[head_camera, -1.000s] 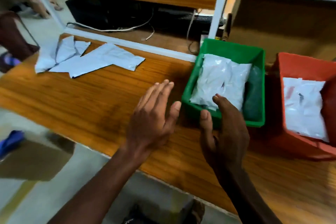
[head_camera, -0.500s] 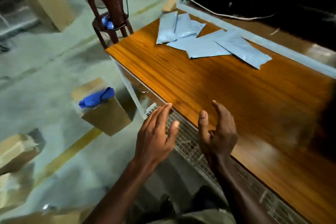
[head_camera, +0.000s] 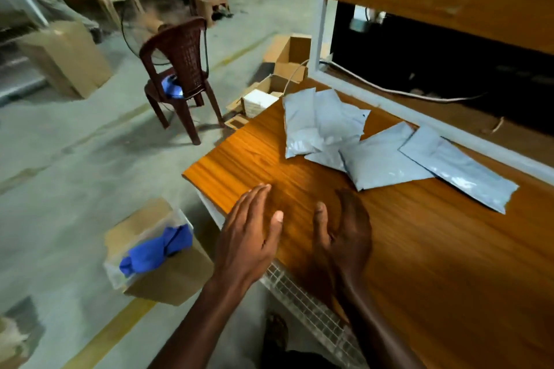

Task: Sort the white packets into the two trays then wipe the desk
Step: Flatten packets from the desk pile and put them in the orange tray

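Both hands have moved over the desk (head_camera: 419, 249) at lower centre: left hand (head_camera: 248, 237) and right hand (head_camera: 344, 234), fingers released, empty; white packets (head_camera: 374, 147) lie upper right.

Packets (head_camera: 368, 141) lie overlapped at the counter's (head_camera: 419, 249) far left end. Chair (head_camera: 180, 75) stands beyond; a box (head_camera: 168, 275) sits left of the counter.

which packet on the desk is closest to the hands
The packet in the middle of the pile; its near corner points toward the right hand.
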